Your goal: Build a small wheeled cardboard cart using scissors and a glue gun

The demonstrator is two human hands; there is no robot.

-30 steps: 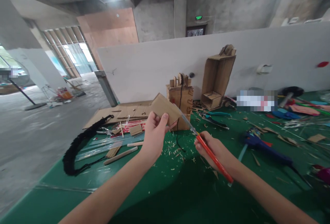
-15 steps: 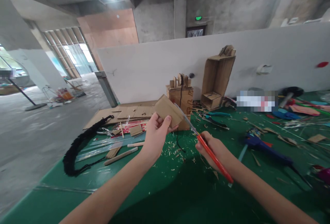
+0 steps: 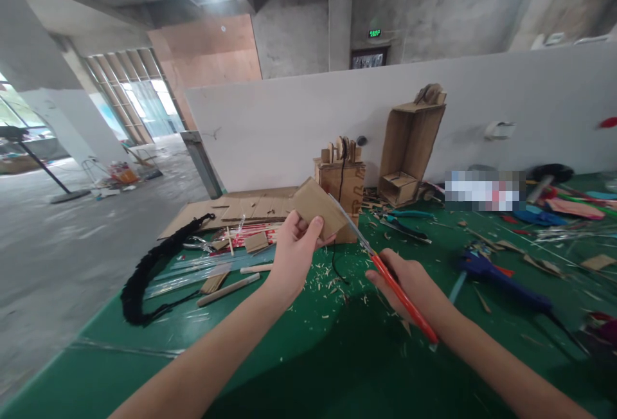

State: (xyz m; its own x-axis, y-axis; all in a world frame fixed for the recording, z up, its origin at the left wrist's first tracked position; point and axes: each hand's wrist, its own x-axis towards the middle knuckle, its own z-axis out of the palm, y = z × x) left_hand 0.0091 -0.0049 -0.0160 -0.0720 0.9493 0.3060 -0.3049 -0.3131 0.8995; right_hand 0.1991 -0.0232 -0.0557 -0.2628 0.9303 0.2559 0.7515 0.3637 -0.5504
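Note:
My left hand [image 3: 297, 245] pinches a small piece of cardboard [image 3: 315, 208] between thumb and fingers, holding it tilted above the table. My right hand [image 3: 409, 281] is wrapped round the red handles of a pair of scissors [image 3: 402, 297]. Their blades lie along the right edge of the cardboard; whether they bite into it I cannot tell. Just behind the piece stands an upright cardboard box [image 3: 354, 181] with cardboard wheels [image 3: 343, 148] on top and a black cord hanging down.
On the green table [image 3: 308, 367] lie a black yarn bundle [image 3: 144, 271], wooden sticks [image 3: 229, 290], cardboard sheets [image 3: 193, 216], pliers [image 3: 407, 226] and a blue glue gun [image 3: 506, 284]. A tall open cardboard box [image 3: 412, 149] stands against the white partition [image 3: 270, 130]. Scraps are scattered about.
The view has shifted slightly, so most things sit a little further right. Both hands keep their grips, with the scissors still at the cardboard's edge.

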